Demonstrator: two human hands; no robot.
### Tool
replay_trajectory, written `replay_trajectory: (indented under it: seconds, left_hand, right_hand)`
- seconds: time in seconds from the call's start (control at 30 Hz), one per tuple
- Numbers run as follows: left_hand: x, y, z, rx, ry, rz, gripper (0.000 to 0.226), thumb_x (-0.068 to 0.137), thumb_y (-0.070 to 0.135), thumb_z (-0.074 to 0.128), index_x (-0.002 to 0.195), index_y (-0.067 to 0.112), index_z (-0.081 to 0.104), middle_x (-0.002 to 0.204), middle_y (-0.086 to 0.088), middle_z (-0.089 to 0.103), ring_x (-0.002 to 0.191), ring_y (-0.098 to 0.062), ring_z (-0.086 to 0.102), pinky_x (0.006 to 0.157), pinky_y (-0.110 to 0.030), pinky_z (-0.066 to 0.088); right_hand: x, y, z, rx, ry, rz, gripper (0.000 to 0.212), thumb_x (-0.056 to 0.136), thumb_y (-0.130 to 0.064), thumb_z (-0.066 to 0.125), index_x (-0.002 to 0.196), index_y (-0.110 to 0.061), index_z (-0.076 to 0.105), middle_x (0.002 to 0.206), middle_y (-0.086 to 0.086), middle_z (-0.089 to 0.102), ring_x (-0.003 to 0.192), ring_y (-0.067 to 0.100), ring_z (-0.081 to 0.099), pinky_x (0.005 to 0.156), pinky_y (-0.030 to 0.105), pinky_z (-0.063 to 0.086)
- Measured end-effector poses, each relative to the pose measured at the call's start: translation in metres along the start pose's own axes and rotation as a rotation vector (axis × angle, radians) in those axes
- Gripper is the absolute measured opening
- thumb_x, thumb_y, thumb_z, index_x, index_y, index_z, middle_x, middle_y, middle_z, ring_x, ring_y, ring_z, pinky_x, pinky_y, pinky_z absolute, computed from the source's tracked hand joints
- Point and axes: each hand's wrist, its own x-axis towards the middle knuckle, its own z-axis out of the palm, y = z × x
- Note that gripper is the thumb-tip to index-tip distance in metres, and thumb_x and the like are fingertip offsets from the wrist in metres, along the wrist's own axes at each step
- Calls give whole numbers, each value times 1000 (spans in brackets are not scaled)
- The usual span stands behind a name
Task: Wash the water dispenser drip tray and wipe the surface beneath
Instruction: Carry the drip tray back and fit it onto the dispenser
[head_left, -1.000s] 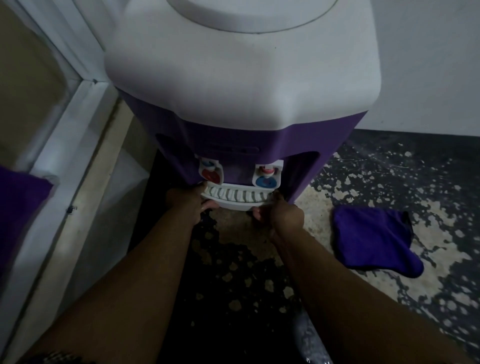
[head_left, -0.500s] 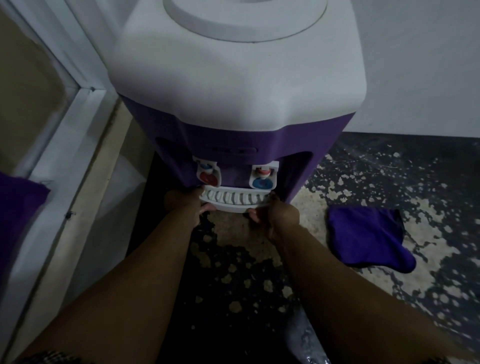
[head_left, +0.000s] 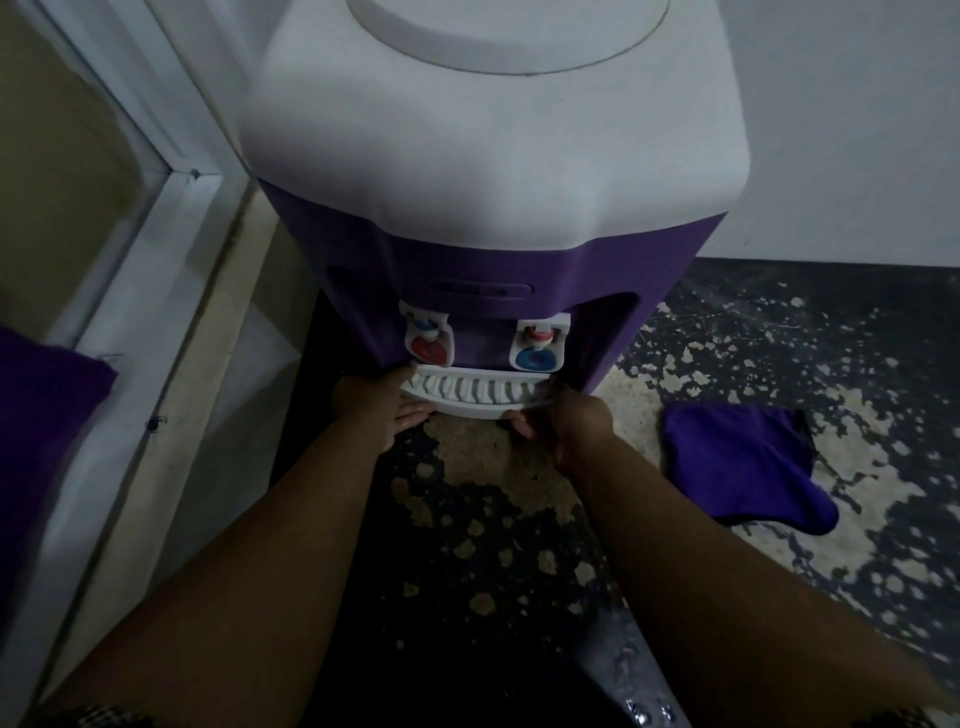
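Note:
A purple and white water dispenser (head_left: 488, 171) stands on a speckled dark floor. Its white slotted drip tray (head_left: 475, 397) sits at the front, under a red tap (head_left: 428, 345) and a blue tap (head_left: 537, 356). My left hand (head_left: 371, 408) grips the tray's left end, fingers curled under it. Gripping the tray's right end is my right hand (head_left: 569, 423). A folded purple cloth (head_left: 737, 460) lies on the floor to the right of the dispenser.
A white door frame (head_left: 156, 291) runs along the left side. More purple fabric (head_left: 41, 415) shows at the left edge. A white wall (head_left: 857, 130) rises behind the dispenser. The floor (head_left: 483, 545) is dark with pale worn patches.
The view has shifted slightly closer to the dispenser. Both hands stay at the ends of the drip tray, which sits in much the same place.

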Motion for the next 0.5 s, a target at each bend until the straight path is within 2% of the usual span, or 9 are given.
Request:
replay_trajectory:
  seconds: [0.13, 0.27, 0.4, 0.5]
  left_hand:
    - [0, 4, -6, 73, -25, -21, 50, 91, 28, 68, 128, -2, 53, 88, -16, 67, 68, -24, 69, 40, -24, 53]
    - [-1, 5, -8, 123, -42, -29, 51, 91, 33, 66, 127, -1, 54, 89, -14, 69, 70, -22, 70, 43, -25, 54]
    - [-8, 3, -10, 168, -47, -22, 48, 90, 35, 67, 121, 0, 57, 88, -14, 68, 71, -22, 68, 53, -31, 52]
    - [-13, -2, -11, 214, -50, 5, 51, 88, 41, 68, 118, 1, 59, 91, -13, 69, 73, -22, 69, 52, -30, 51]
  right_hand:
    - [-1, -4, 0, -77, 12, 20, 11, 96, -17, 57, 97, -6, 60, 100, 21, 70, 80, 36, 73, 76, 51, 61]
    - [-5, -8, -4, -169, -16, 26, 9, 97, -19, 56, 97, -10, 58, 93, 17, 70, 71, 31, 72, 61, 41, 61]
    - [-5, -7, -10, -254, -25, 1, 27, 97, -32, 57, 102, -6, 61, 92, 21, 74, 67, 34, 74, 52, 35, 58]
    - [-6, -7, -20, -407, 6, -62, 45, 93, -46, 57, 103, -3, 64, 91, 22, 75, 74, 38, 75, 59, 43, 62]
